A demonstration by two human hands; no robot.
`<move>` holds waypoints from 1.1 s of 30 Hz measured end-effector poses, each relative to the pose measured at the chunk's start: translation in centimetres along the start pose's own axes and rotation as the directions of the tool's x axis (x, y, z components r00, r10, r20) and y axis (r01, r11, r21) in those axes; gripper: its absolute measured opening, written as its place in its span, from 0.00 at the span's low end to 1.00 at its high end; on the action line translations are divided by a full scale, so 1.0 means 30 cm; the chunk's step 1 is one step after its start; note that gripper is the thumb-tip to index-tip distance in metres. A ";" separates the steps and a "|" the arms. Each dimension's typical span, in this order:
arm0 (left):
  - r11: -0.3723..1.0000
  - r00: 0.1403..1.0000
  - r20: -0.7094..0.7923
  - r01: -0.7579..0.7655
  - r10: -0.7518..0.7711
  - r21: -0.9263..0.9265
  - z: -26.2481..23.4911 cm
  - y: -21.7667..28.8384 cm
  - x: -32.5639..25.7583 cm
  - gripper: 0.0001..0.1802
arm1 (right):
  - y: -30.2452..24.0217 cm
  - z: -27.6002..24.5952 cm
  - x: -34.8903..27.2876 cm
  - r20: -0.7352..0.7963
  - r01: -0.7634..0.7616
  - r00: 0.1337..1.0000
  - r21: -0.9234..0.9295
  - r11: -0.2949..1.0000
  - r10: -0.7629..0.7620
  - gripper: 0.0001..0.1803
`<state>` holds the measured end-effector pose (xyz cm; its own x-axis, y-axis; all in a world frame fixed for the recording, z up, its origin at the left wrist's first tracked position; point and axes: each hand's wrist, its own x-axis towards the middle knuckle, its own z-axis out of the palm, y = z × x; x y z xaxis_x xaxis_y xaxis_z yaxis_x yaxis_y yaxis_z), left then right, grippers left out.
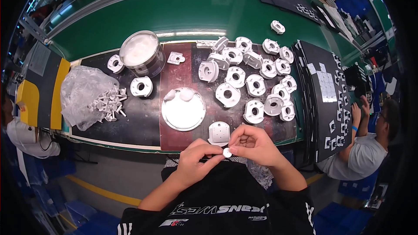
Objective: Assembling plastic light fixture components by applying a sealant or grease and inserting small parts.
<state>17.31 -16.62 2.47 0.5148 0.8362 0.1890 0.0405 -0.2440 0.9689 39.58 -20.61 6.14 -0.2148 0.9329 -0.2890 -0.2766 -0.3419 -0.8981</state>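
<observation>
My left hand (198, 159) and my right hand (252, 143) meet close to my chest, just below the table's front edge. Both pinch one small round white part (227, 152) between their fingertips. A square white plastic plate (219, 132) lies on the table edge right above my hands. Beyond it sits a round metal lid (183, 109) with white paste on it.
Several white round plastic housings (254, 85) are piled at the right of the dark mat. An open metal can of white paste (141, 53) stands at the back left. A clear bag of small white pins (93, 95) lies at left. Black trays (324, 87) lean at right, beside a seated person (370, 148).
</observation>
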 end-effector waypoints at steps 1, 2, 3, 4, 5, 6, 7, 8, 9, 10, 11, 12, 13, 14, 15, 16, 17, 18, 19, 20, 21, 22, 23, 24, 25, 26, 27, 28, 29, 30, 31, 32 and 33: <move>0.999 0.998 -0.029 -0.051 0.052 0.016 0.005 -0.005 -0.004 0.12 | 0.001 -0.003 0.004 0.024 -0.013 1.000 0.008 1.000 0.013 0.10; 0.999 0.998 -0.031 -0.050 0.050 0.014 0.007 -0.009 -0.005 0.12 | 0.001 -0.009 0.009 0.024 -0.015 1.000 0.007 1.000 0.015 0.10; 0.995 0.995 -0.040 -0.094 0.096 0.047 0.010 -0.013 -0.004 0.13 | 0.000 -0.018 0.014 0.039 -0.049 0.998 0.026 0.998 0.048 0.10; 0.987 0.989 -0.049 -0.136 0.140 0.080 0.011 -0.017 -0.002 0.14 | -0.001 -0.028 0.022 0.057 -0.083 0.995 0.044 0.996 0.080 0.10; 0.988 0.989 -0.052 -0.134 0.139 0.079 0.013 -0.021 0.008 0.14 | -0.006 -0.042 0.033 0.039 -0.080 0.996 0.046 0.996 0.078 0.10; 0.960 0.971 -0.097 -0.194 0.217 0.201 0.014 -0.024 0.024 0.16 | -0.017 -0.061 0.046 0.020 -0.078 0.997 0.048 0.996 0.077 0.10; 0.915 0.946 -0.131 -0.241 0.295 0.324 0.014 -0.027 0.031 0.18 | -0.039 -0.087 0.065 -0.008 -0.077 0.997 0.007 0.997 0.078 0.10; 0.897 0.944 -0.114 -0.252 0.311 0.362 0.017 -0.064 0.022 0.21 | -0.049 -0.097 0.087 -0.063 -0.040 0.997 -0.024 0.999 0.038 0.10; 0.898 0.944 -0.114 -0.251 0.309 0.361 0.026 -0.094 0.008 0.21 | -0.057 -0.117 0.113 -0.056 -0.042 0.998 -0.082 0.996 0.038 0.11; 0.867 0.952 -0.036 -0.261 0.304 0.425 0.035 -0.113 -0.006 0.21 | -0.065 -0.134 0.138 -0.049 -0.045 0.998 -0.140 0.989 0.038 0.11; 0.830 0.955 0.043 -0.276 0.292 0.484 0.042 -0.124 -0.020 0.20 | -0.076 -0.135 0.157 -0.051 -0.080 0.996 -0.153 0.985 0.073 0.11; 0.797 0.955 0.076 -0.283 0.288 0.534 0.051 -0.128 -0.033 0.19 | -0.072 -0.141 0.173 -0.051 -0.083 0.996 -0.153 0.985 0.076 0.11; 0.798 0.955 0.075 -0.281 0.287 0.534 0.054 -0.133 -0.037 0.19 | -0.060 -0.151 0.192 -0.040 -0.093 0.995 -0.175 0.980 0.087 0.11; 0.796 0.951 0.071 -0.292 0.301 0.530 0.057 -0.141 -0.041 0.18 | -0.055 -0.157 0.207 -0.030 -0.102 0.995 -0.197 0.975 0.098 0.11; 0.794 0.947 0.068 -0.302 0.315 0.527 0.058 -0.148 -0.044 0.18 | -0.064 -0.155 0.214 -0.017 -0.131 0.991 -0.218 0.967 0.130 0.11; 0.795 0.948 0.064 -0.298 0.313 0.528 0.057 -0.152 -0.043 0.18 | -0.060 -0.158 0.220 -0.014 -0.133 0.991 -0.219 0.966 0.134 0.11; 0.799 0.942 0.049 -0.309 0.332 0.516 0.056 -0.156 -0.041 0.17 | -0.052 -0.162 0.227 -0.004 -0.136 0.990 -0.227 0.964 0.139 0.11; 0.803 0.936 0.033 -0.320 0.352 0.504 0.055 -0.160 -0.038 0.17 | -0.048 -0.164 0.232 0.006 -0.139 0.990 -0.236 0.962 0.144 0.12; 0.804 0.936 0.028 -0.316 0.350 0.504 0.054 -0.164 -0.039 0.17 | -0.051 -0.163 0.235 0.009 -0.141 0.989 -0.239 0.961 0.148 0.12; 0.802 0.938 0.031 -0.312 0.345 0.508 0.053 -0.168 -0.040 0.16 | -0.055 -0.161 0.237 0.013 -0.146 0.988 -0.233 0.961 0.153 0.12; 0.801 0.940 0.035 -0.309 0.340 0.513 0.052 -0.172 -0.042 0.15 | -0.058 -0.160 0.239 0.017 -0.150 0.987 -0.228 0.962 0.158 0.12; 0.802 0.940 0.035 -0.309 0.339 0.511 0.051 -0.178 -0.040 0.15 | -0.055 -0.164 0.242 0.016 -0.151 0.987 -0.228 0.962 0.159 0.12; 0.804 0.941 0.034 -0.307 0.338 0.509 0.051 -0.184 -0.039 0.14 | -0.049 -0.170 0.246 0.011 -0.132 0.990 -0.239 0.962 0.139 0.12; 0.806 0.941 0.034 -0.306 0.336 0.506 0.050 -0.190 -0.038 0.13 | -0.046 -0.174 0.248 0.005 -0.112 0.993 -0.251 0.962 0.117 0.12; 0.808 0.941 0.036 -0.307 0.335 0.503 0.049 -0.194 -0.037 0.13 | -0.050 -0.174 0.249 0.002 -0.114 0.993 -0.250 0.961 0.119 0.12; 0.820 0.943 0.027 -0.303 0.333 0.485 0.047 -0.197 -0.035 0.13 | -0.057 -0.173 0.252 0.016 -0.116 0.992 -0.272 0.955 0.125 0.13; 0.832 0.944 0.018 -0.300 0.330 0.467 0.045 -0.200 -0.034 0.13 | -0.065 -0.173 0.254 0.030 -0.117 0.991 -0.294 0.949 0.131 0.13; 0.832 0.944 0.018 -0.299 0.329 0.468 0.044 -0.203 -0.035 0.13 | -0.071 -0.172 0.258 0.030 -0.118 0.991 -0.293 0.949 0.132 0.13; 0.839 0.946 0.012 -0.292 0.323 0.459 0.042 -0.206 -0.036 0.12 | -0.078 -0.171 0.261 0.044 -0.131 0.988 -0.305 0.943 0.151 0.13; 0.846 0.949 0.005 -0.285 0.316 0.451 0.041 -0.209 -0.036 0.12 | -0.085 -0.168 0.263 0.057 -0.144 0.984 -0.317 0.937 0.170 0.13; 0.847 0.949 0.004 -0.283 0.315 0.450 0.041 -0.207 -0.035 0.12 | -0.095 -0.164 0.263 0.057 -0.146 0.983 -0.318 0.937 0.173 0.13; 0.850 0.950 0.003 -0.281 0.312 0.447 0.040 -0.203 -0.034 0.12 | -0.105 -0.159 0.262 0.060 -0.148 0.983 -0.322 0.935 0.176 0.14; 0.852 0.951 0.001 -0.278 0.310 0.444 0.040 -0.202 -0.033 0.12 | -0.110 -0.156 0.262 0.063 -0.150 0.982 -0.326 0.934 0.179 0.15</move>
<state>17.58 -16.54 -3.78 0.5027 0.7191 0.4799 0.2714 -0.6583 0.7022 43.18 -11.61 5.29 -0.3196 0.8475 -0.4239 0.0790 -0.4220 -0.9032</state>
